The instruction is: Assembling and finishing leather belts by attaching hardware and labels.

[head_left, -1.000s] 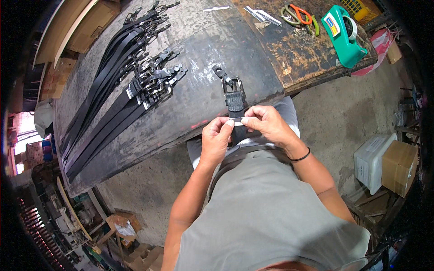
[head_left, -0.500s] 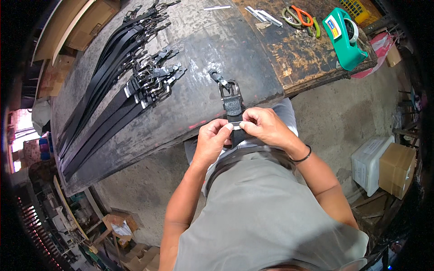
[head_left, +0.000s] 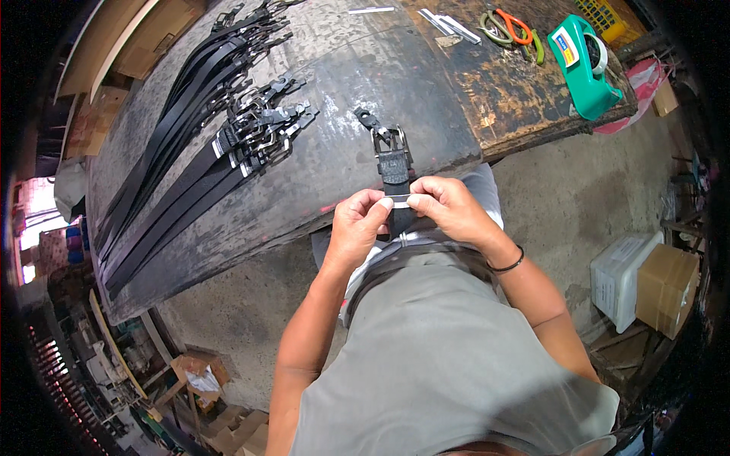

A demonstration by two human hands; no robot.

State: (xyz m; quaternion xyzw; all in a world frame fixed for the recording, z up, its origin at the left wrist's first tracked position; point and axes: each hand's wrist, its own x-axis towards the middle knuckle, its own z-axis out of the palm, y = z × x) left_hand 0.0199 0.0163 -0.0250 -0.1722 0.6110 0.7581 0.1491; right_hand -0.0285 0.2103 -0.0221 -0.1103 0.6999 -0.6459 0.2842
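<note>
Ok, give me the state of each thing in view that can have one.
White strip, held across the black belt
Black belt, buckle end on the table
Left hand, pinching the strip's left end
Right hand, pinching its right end
Belt pile, buckles bunched together
Tape dispenser, roll loaded
Lower-left cardboard box, open

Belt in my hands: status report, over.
Left hand, right hand: pinching white strip across black belt. Buckle lying on dark table. Belt pile off left, clear of hands.
</note>
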